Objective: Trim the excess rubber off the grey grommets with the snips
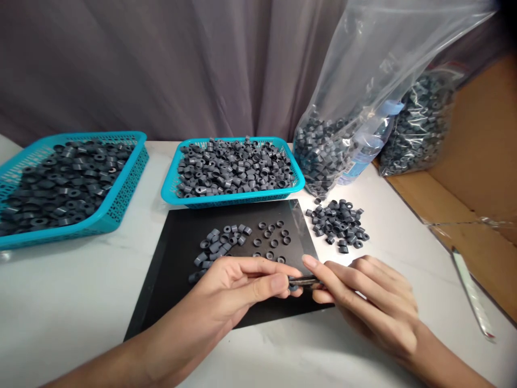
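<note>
Over the near right part of a black mat [161, 280], my left hand [246, 283] pinches a small grey plastic cap [293, 288], mostly hidden by the thumb and fingers. My right hand [367, 293] is closed on a slim dark metal tool [304, 280]; its tip meets the cap, and the fingers hide its handle, so its exact kind is unclear. On the mat lie a loose heap of grey caps [220, 242] and, to its right, several caps set apart with hollow side up [273, 243].
Two turquoise baskets [172, 188] full of grey caps stand behind and left. A pile of caps [339, 223] lies right of the mat, before a clear bag [323, 145] and a water bottle [365, 143]. Farther right are another filled bag [420, 124], a cardboard box [480, 134] and a pale-handled tool [470, 291].
</note>
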`<state>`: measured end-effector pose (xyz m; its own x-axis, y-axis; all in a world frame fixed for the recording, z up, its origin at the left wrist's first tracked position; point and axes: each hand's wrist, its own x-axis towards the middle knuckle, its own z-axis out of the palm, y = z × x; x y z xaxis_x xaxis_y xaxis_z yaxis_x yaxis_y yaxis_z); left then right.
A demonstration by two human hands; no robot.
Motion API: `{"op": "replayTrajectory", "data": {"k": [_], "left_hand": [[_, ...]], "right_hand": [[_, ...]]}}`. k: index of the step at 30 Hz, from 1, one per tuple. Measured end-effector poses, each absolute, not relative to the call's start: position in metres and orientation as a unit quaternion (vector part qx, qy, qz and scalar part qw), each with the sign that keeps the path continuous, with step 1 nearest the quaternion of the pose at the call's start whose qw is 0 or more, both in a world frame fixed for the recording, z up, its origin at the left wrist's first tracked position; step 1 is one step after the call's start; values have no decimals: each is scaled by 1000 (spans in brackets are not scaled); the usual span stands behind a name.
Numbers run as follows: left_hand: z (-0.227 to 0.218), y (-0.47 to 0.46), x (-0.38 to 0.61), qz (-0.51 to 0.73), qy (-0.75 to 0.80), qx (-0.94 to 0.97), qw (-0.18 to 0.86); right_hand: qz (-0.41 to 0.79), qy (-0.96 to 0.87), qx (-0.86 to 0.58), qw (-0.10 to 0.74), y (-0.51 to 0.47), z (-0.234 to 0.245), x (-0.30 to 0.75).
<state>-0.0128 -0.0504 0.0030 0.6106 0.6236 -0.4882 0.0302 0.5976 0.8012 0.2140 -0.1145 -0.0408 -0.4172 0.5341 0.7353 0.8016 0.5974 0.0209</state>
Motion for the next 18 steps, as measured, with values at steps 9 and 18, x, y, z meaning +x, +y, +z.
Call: {"op": "replayTrajectory", "data": {"k": [9,18], "left_hand": [[2,-54,-13,196,444,398,778],[6,-56,-12,215,454,387,773]], "right_hand": [[-158,-799,-415,406,-114,-46,218],[-160,-808,-412,389,-113,-50,219]]}}
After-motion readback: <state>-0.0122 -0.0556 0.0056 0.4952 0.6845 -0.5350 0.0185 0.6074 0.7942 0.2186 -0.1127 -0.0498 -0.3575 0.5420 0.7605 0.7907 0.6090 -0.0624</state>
